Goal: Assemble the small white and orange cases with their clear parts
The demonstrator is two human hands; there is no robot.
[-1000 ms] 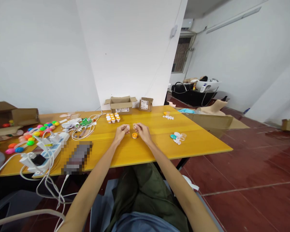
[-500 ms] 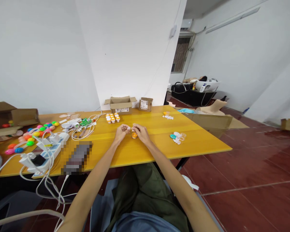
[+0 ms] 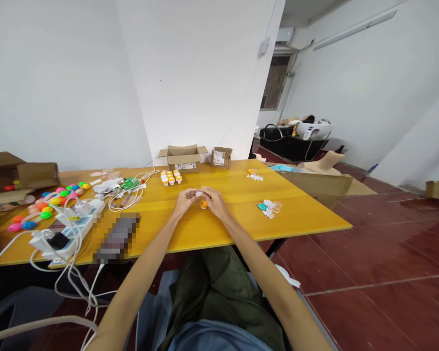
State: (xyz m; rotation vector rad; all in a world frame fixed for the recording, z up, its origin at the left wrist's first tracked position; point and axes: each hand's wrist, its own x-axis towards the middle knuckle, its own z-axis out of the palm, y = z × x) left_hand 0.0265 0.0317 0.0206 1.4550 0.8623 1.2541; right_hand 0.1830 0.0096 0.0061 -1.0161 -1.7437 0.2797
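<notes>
My left hand (image 3: 185, 201) and my right hand (image 3: 214, 201) meet above the table, fingers closed around a small white plastic part (image 3: 199, 194) with holes in it. Both hands touch this part; its exact kind is too small to make out. Just below the fingers, an orange round cup-like piece (image 3: 204, 204) rests on the tabletop. Beyond my left hand stands a cluster of several small white containers with orange and yellow tops (image 3: 171, 178).
Two cardboard boxes, one open (image 3: 183, 158) and one smaller (image 3: 221, 158), stand against the wall. White and teal parts (image 3: 268, 208) lie at right, more white parts (image 3: 255, 177) behind. At left are a power strip (image 3: 75, 229), cables, a phone (image 3: 117, 237) and colourful balls.
My hands have come together. The white part, earlier in my left fingers with the right hand apart from it, is now between both hands. The orange piece stays put.
</notes>
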